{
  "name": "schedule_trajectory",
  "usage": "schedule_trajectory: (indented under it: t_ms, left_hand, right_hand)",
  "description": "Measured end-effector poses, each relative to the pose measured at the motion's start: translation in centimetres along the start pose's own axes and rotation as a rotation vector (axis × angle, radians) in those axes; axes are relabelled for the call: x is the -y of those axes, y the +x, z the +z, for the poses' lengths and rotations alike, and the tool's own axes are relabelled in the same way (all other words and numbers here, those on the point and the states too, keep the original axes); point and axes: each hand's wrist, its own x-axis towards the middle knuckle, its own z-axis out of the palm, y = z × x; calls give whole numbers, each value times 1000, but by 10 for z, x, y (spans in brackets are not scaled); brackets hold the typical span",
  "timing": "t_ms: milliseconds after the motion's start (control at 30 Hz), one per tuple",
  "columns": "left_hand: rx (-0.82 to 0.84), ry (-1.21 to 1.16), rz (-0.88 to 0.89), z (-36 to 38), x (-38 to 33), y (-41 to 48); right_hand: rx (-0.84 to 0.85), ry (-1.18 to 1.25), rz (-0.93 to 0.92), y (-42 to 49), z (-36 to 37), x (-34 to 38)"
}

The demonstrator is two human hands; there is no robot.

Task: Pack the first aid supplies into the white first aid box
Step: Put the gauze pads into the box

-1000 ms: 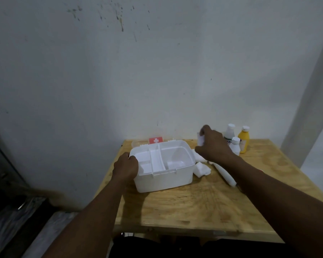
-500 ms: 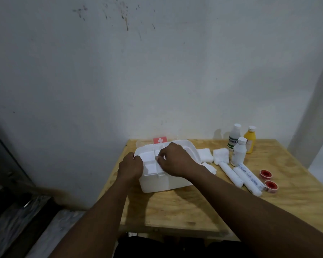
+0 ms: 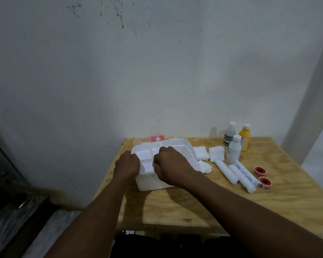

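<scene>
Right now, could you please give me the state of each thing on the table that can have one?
First aid box: open, both hands on its inner tray.
Left hand: gripping the tray's left edge.
Right hand: closed over the tray's middle.
Three bottles: upright, capped.
Two long rolls: lying flat.
Gauze pads: outside the box.
Red tape rolls: lying flat.

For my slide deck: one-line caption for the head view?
Both hands, left hand and right hand, at the open white first aid box; supplies wait beside it.
</scene>
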Motion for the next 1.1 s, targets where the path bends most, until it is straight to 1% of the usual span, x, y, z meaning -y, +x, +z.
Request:
schedule_trajectory:
  t_ms: [133, 200, 267, 333, 400, 467, 533, 600, 733, 833, 967, 1100]
  left_hand:
    - [-3, 13, 6, 0, 0, -1]
    - [15, 17, 4, -2, 0, 1]
    - [25, 54, 28, -4, 0, 3]
    - [3, 142, 86, -7, -2, 3]
    - [-52, 234, 174, -9, -6, 4]
    - [-114, 291, 264, -10, -14, 3]
    - [-158, 325, 348, -8, -27, 1]
    - [-168, 356, 448, -1, -42, 0]
    - [-66, 372, 673, 24, -78, -5]
    - [46, 429, 760, 52, -110, -6]
    - [245, 662, 788, 93, -146, -1]
    - [377, 888, 734, 131, -164, 11]
  right_hand:
    - [27, 35, -13, -2, -3, -2]
    - [34, 111, -8, -1, -10, -6]
    - [-7, 186, 29, 1, -22, -18]
    - [-103, 221, 91, 5, -39, -38]
    - [-195, 225, 191, 7, -58, -64]
    - [-242, 225, 308, 5, -73, -89]
    - [-215, 203, 405, -1, -83, -111]
    - [-145, 163, 453, -9, -84, -128]
    - [56, 87, 496, -24, -70, -147]
    - [139, 9, 533, -31, -46, -148]
    - [183, -25, 568, -38, -20, -141]
    - [134, -52, 559, -43, -2, -142]
